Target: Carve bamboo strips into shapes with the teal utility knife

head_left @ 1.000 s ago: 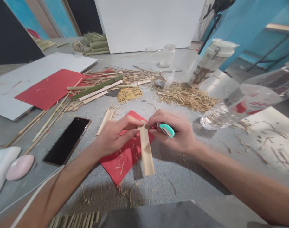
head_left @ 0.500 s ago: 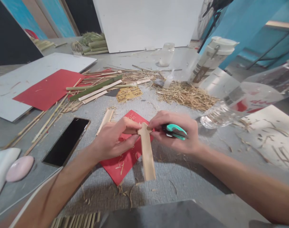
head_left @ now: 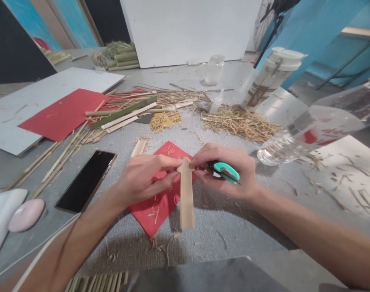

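Bamboo strip [head_left: 186, 194] now hangs nearly straight, no longer slanted, above the red paper [head_left: 160, 194]. Left hand [head_left: 142, 178] pinches its top; right hand [head_left: 226, 172], fingers wrapped round the teal utility knife [head_left: 224, 172], has drawn slightly back, suggesting a paring stroke finished.

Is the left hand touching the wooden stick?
Touching. The head view shows the left hand pinching the top end of the wooden stick between thumb and fingers, with no gap.

Left hand [head_left: 142, 178], right hand [head_left: 229, 170] both pinched, fingertips meeting
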`<state>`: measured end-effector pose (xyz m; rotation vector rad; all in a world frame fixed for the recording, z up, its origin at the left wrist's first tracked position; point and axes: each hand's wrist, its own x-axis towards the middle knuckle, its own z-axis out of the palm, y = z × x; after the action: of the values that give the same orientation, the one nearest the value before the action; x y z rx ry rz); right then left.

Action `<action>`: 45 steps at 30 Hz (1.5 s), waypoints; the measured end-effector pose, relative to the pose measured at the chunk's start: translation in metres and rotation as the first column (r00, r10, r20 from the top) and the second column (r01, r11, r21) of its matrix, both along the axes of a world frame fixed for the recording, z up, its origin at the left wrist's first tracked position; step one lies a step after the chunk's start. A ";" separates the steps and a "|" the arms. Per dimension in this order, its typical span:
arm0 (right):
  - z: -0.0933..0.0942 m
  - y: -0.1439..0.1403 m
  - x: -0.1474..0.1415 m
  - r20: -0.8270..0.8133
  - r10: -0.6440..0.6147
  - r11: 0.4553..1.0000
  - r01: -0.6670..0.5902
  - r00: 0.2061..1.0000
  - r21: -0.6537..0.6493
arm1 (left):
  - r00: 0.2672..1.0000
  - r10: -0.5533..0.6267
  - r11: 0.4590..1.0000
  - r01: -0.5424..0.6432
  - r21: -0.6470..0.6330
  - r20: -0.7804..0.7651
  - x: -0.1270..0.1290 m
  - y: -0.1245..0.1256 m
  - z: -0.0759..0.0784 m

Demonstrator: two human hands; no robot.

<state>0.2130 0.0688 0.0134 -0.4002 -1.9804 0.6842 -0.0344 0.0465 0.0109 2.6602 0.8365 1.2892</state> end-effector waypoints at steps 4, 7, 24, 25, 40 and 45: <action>0.000 -0.001 0.000 0.009 -0.018 1.000 0.017 1.000 0.007 | 1.000 0.002 1.000 -0.002 0.027 -0.013 0.000 0.000 0.000; 0.000 -0.001 0.000 0.011 -0.028 0.999 0.027 1.000 0.017 | 1.000 -0.005 0.999 0.005 0.049 -0.006 -0.001 0.001 0.000; -0.005 0.003 -0.001 0.003 0.014 1.000 -0.014 1.000 0.010 | 1.000 -0.025 0.999 0.025 0.036 0.002 0.001 0.001 -0.001; -0.005 0.003 -0.001 0.008 0.017 1.000 -0.017 1.000 0.011 | 1.000 -0.021 0.999 0.020 0.038 0.002 0.001 0.001 0.000; -0.006 0.006 -0.001 0.051 0.031 0.999 -0.032 0.998 0.024 | 1.000 -0.002 1.000 0.002 -0.011 0.031 0.003 -0.002 0.002; -0.007 0.006 -0.001 0.035 0.022 1.000 -0.023 0.999 0.019 | 0.999 0.027 0.997 -0.024 -0.071 0.038 0.004 -0.004 0.004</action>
<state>0.2119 0.0746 0.0067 -0.3810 -2.0255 0.6758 -0.0301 0.0423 0.0147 2.5705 0.8963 1.2872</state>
